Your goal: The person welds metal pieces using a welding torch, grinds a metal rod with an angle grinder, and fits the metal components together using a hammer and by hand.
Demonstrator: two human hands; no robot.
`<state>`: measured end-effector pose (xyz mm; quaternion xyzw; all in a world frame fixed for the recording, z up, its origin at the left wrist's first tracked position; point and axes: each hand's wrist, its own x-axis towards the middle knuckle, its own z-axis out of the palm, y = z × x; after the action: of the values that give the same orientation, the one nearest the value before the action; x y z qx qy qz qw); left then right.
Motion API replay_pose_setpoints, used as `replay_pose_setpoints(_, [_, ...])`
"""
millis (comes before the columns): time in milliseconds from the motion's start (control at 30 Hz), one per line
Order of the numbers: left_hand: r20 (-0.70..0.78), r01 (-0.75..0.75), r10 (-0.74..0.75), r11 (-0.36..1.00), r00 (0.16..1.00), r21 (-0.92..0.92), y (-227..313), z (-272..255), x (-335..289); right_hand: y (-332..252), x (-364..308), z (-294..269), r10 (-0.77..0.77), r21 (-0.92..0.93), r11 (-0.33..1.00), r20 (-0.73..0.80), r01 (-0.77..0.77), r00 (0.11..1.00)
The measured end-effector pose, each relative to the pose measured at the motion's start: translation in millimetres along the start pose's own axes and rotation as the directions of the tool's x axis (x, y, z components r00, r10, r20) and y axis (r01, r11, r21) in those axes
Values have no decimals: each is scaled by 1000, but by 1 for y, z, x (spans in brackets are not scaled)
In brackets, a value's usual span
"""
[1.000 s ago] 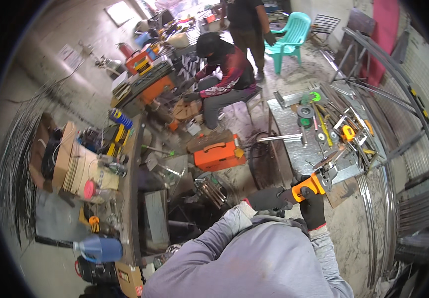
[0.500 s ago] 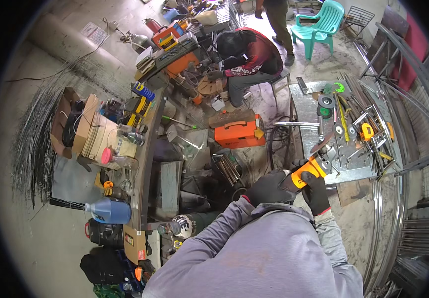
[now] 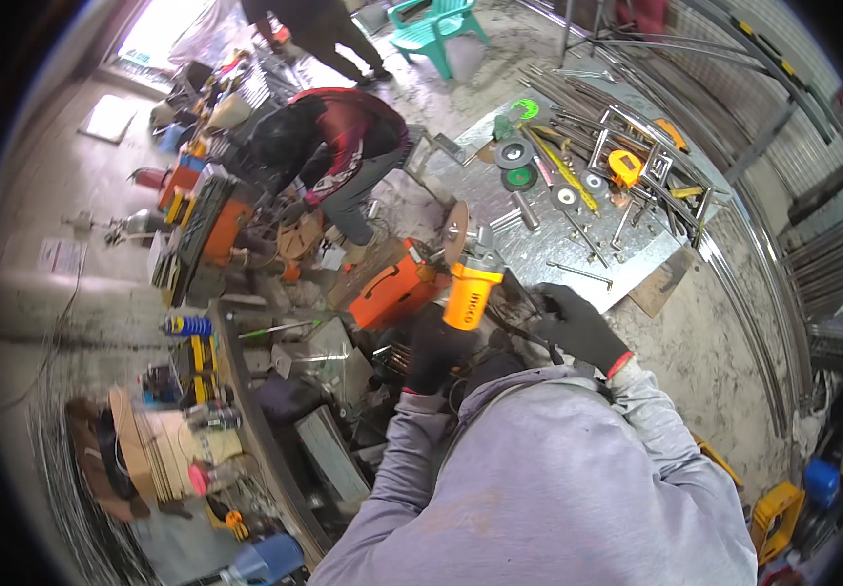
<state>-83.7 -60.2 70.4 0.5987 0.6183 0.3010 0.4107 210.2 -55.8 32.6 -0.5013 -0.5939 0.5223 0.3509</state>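
Note:
An orange angle grinder (image 3: pixel 472 293) stands tilted upward in front of me, its brownish disc (image 3: pixel 455 232) at the top. My left hand (image 3: pixel 436 347), in a black glove, is closed around the lower part of its body. To the right of the grinder is my right hand (image 3: pixel 582 330), gloved too, by the near edge of the metal-topped table (image 3: pixel 558 259). Its fingers are curled together; whatever may be between them is too dark to make out. A dark cord (image 3: pixel 524 334) runs just beside it.
On the table lie grinding discs (image 3: pixel 514 153), a yellow tape measure (image 3: pixel 624 166) and several metal bars. An orange case (image 3: pixel 397 288) sits beyond my left hand. A co-worker (image 3: pixel 343 146) bends over at the far left. A workbench (image 3: pixel 265 430) runs along my left.
The view has turned to the right. The grinder, held across both hands before, now points up in my left hand alone. My right hand has come off it to the right.

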Motion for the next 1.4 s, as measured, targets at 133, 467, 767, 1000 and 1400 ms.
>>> replay_pose_setpoints(133, [-33, -115, 130, 949, 991, 293, -6, -58, 72, 24, 10, -22, -230, -534, 845, -334, 18, 914])
replay_pose_setpoints(467, [86, -226, 216, 796, 973, 562, -47, -44, 250, 26, 63, 6, -117, -807, 489, -437, -332, 892])
replay_pose_setpoints(767, [96, -143, 107, 817, 990, 558, -42, -18, 279, 25, 66, 11, -36, -835, 369, -450, -407, 892])
replay_pose_setpoints(1000, [122, -205, 165, 802, 979, 560, -46, -14, 273, 9, 69, 8, 32, -920, 325, -219, -218, 975])
replay_pose_setpoints(1400, [136, -135, 65, 776, 989, 616, -47, -27, 270, 48, 21, -29, 435, 545, 813, -332, -206, 837])
